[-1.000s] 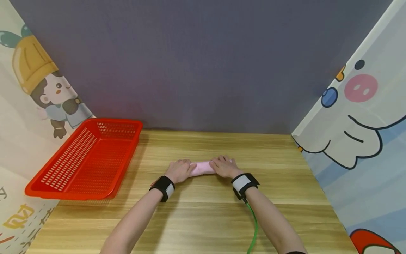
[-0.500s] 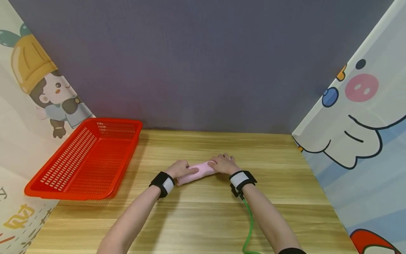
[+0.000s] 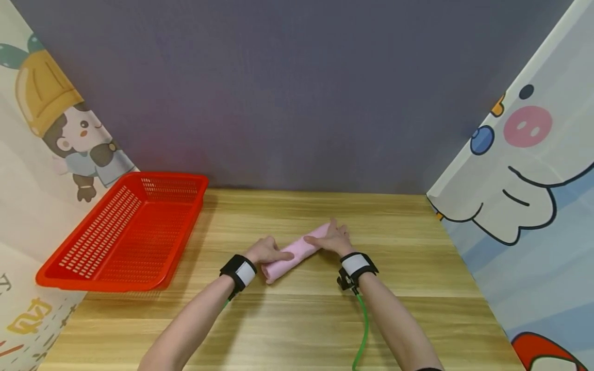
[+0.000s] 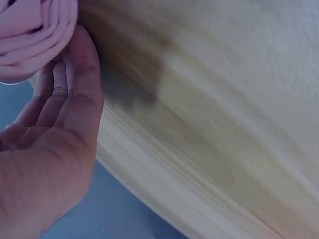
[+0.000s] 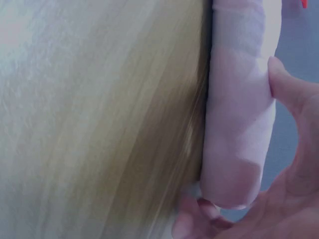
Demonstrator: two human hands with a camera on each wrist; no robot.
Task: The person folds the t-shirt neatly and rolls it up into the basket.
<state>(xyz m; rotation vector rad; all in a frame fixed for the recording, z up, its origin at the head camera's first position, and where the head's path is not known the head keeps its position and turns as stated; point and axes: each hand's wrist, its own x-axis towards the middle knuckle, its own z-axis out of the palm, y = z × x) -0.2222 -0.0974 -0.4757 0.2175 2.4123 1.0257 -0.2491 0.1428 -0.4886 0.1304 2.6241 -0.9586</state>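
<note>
A pink cloth rolled into a cylinder (image 3: pixel 300 250) lies slanted on the wooden table, its near end to the left and its far end to the right. My left hand (image 3: pixel 264 251) holds the near part, thumb on top. Spiral layers of the rolled cloth (image 4: pixel 37 42) show at that end in the left wrist view, with fingers along its side. My right hand (image 3: pixel 335 240) grips the far part, its thumb across the roll. In the right wrist view, the thumb presses the cloth's side and the other fingers reach round its end, partly out of sight.
A red perforated plastic basket (image 3: pixel 153 221) stands at the left of the table (image 3: pixel 297 324). A grey panel (image 3: pixel 297 98) rises behind, with printed sheets on both sides. A green cable (image 3: pixel 364 330) trails from the right wrist strap.
The roll has turned from nearly crosswise to a slant, its left end swinging toward me and its right end away. More of it shows between both hands, which keep hold of it.
</note>
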